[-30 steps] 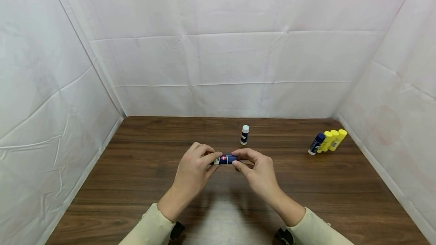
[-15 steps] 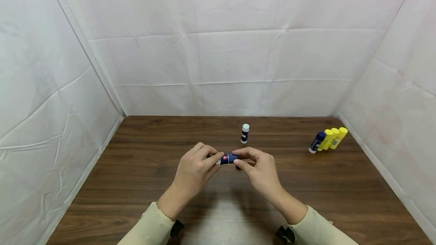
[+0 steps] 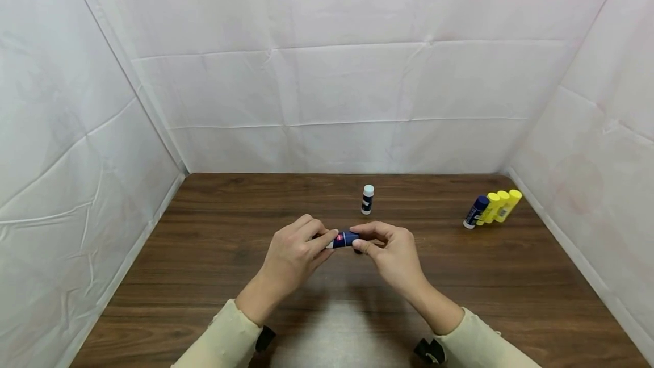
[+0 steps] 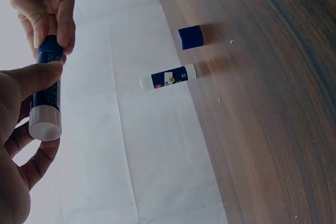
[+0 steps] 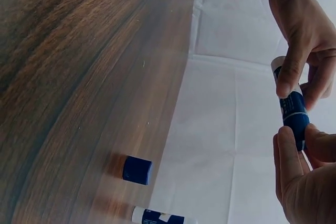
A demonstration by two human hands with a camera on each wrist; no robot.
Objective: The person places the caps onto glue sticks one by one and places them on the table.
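A blue glue stick (image 3: pixel 345 239) with a white base is held level between both hands above the table. My left hand (image 3: pixel 291 251) pinches its body near the white base (image 4: pixel 45 121), thumb lying along the label in the left wrist view. My right hand (image 3: pixel 395 254) pinches the blue capped end (image 5: pixel 296 125) between thumb and fingers. Below on the table stands a loose blue cap (image 5: pixel 137 170), mostly hidden behind the right hand in the head view. Farther back, a second glue stick (image 3: pixel 367 200) stands upright, its blue cap off and its top white.
At the right of the wooden table (image 3: pixel 214 277), a capped blue glue stick (image 3: pixel 476 212) stands at the end of a row with three yellow glue sticks (image 3: pixel 503 208). White cloth walls (image 3: pixel 327 90) enclose the back and both sides.
Both hands and the glue stick between them have shifted slightly to the right. The left fingers cover a bit more of the label. The things standing on the table keep their places.
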